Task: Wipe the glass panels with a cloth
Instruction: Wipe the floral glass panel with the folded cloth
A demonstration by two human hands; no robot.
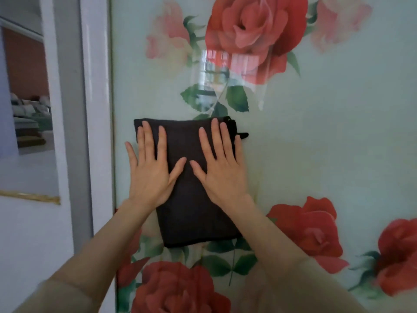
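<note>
A dark folded cloth (194, 220) lies flat against a glossy glass panel (316, 143) printed with red and pink roses on a pale green ground. My left hand (151, 170) presses on the cloth's upper left part, fingers spread, the little finger over its left edge. My right hand (221, 168) presses flat on the upper right part, fingers spread. Both thumbs point inward and nearly meet at the cloth's middle. A small loop tag sticks out at the cloth's top right corner.
A white frame post (97, 109) borders the panel on the left. Further left, an opening (29, 98) shows another room with a sofa. A window reflection (216, 71) glints on the glass above the cloth.
</note>
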